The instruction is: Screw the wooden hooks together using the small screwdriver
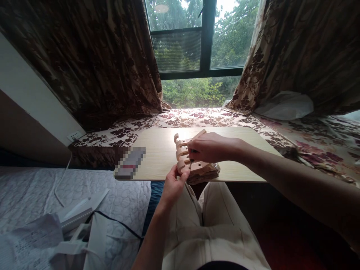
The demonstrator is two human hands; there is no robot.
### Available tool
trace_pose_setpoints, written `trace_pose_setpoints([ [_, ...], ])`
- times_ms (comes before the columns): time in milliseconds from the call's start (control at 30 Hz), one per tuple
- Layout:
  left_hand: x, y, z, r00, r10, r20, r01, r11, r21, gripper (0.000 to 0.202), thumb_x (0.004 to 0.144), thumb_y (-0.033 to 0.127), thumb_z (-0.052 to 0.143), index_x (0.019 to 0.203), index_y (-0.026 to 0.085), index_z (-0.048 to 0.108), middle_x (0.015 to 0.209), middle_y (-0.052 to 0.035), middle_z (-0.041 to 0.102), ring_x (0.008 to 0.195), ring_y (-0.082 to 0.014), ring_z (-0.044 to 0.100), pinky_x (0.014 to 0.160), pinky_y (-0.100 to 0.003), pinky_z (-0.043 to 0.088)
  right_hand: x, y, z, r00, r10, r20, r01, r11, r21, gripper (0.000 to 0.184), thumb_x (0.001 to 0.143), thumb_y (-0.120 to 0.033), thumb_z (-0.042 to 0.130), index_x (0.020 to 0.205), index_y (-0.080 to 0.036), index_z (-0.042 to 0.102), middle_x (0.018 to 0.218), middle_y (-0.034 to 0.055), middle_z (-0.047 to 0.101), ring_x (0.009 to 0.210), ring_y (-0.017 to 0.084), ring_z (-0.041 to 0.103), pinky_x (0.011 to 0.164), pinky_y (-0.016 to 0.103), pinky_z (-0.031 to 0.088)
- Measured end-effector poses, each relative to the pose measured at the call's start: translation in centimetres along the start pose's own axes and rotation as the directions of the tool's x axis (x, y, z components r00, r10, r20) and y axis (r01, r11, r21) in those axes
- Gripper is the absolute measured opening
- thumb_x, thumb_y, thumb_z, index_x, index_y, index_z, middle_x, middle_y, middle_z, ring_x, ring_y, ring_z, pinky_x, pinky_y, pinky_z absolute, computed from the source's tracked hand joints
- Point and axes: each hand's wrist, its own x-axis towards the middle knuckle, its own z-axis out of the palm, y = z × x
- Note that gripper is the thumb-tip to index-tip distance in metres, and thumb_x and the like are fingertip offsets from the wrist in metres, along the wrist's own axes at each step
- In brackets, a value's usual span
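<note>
A pale wooden piece with several curled, hook-like ends (180, 165) lies at the front of a light wooden board (157, 150). Dark holes dot its flat parts. My left hand (173, 187) pinches the nearest curled end between thumb and fingers. From above, my right hand (212, 148) is closed around a screwdriver (191, 161). Its thin shaft points down at the nearest wooden arm, close to my left thumb. Most of the handle is hidden in my fist. Beneath the wooden piece is a brown, layered bundle (204, 174), whose kind I cannot make out.
A blurred-out grey box (131, 163) sits at the board's left end. Floral cloth (197, 117) covers the window ledge behind, with a white plastic bag (284, 105) on the right. White packaging (81, 210) and a black cable (118, 221) lie on the quilted bed.
</note>
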Motion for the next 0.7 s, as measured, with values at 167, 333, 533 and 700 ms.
trace_pose_setpoints([
  [167,-0.03,0.40,0.07,1.000,0.006,0.010,-0.006,1.000,-0.006,0.038,0.079,0.039,0.065,0.107,0.014,0.064,0.090,-0.0044,0.067,0.085,-0.0180,0.061,0.078,-0.027,0.046,-0.08,-0.31,-0.31,0.999,-0.032,-0.003,0.032,0.999,0.015,0.021,0.085,-0.030,0.053,0.100,-0.022,0.066,0.089,0.0060,0.068,0.073,0.017,0.055,0.057,0.027,0.027],
  [333,-0.11,0.21,0.08,1.000,-0.001,0.006,0.001,1.000,-0.004,0.037,0.079,0.038,0.066,0.107,0.015,0.064,0.091,-0.0044,0.068,0.085,-0.0176,0.061,0.079,-0.026,0.046,0.15,-0.57,-0.07,0.996,-0.083,-0.021,0.083,0.997,-0.004,0.018,0.087,-0.023,0.048,0.092,-0.018,0.065,0.082,0.0069,0.066,0.068,0.015,0.053,0.057,0.028,0.024],
  [533,-0.10,0.15,0.07,1.000,-0.002,-0.001,0.002,1.000,-0.006,0.037,0.078,0.038,0.066,0.107,0.015,0.064,0.091,-0.0040,0.068,0.086,-0.0178,0.061,0.080,-0.026,0.045,0.53,-0.32,0.07,1.000,-0.016,0.009,0.016,0.999,-0.035,0.026,0.089,-0.028,0.043,0.091,-0.015,0.065,0.086,0.0112,0.068,0.069,0.017,0.055,0.058,0.028,0.028],
  [700,-0.20,0.52,0.03,1.000,-0.003,-0.001,0.003,1.000,-0.007,0.037,0.078,0.039,0.066,0.107,0.015,0.064,0.088,-0.0033,0.068,0.083,-0.0174,0.062,0.077,-0.026,0.046,0.10,-0.92,-0.45,0.999,-0.052,0.005,0.052,0.998,-0.040,0.022,0.088,-0.029,0.049,0.098,-0.015,0.063,0.087,0.0093,0.067,0.070,0.017,0.056,0.057,0.028,0.028],
])
